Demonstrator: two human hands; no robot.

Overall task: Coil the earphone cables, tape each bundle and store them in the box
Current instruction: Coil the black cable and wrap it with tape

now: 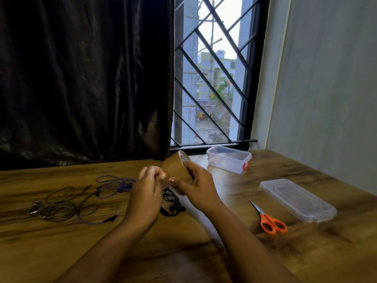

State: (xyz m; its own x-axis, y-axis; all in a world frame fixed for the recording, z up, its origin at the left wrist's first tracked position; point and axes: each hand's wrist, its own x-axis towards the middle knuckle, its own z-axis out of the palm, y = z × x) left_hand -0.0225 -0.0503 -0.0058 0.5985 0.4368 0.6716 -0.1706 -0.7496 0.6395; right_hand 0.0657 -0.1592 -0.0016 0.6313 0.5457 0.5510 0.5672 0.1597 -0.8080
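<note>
Tape out.
R hand (196, 187) grips tape roll (177, 168), L hand (147, 187) pinches its end; black bundle (173, 202) lies under, btwn both.

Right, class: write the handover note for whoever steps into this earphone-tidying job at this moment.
Right hand grips the brown tape roll. Left hand is curled at the roll's edge; I cannot tell whether it has the tape end.
Black earphones lie bunched between the hands, untaped. Purple earphones and grey earphones lie loose to the left. Box stands open by the window; lid and scissors are to the right.
Done: black pair apparently coiled.
Left: tape it, coil and tape the other two, box all.
</note>
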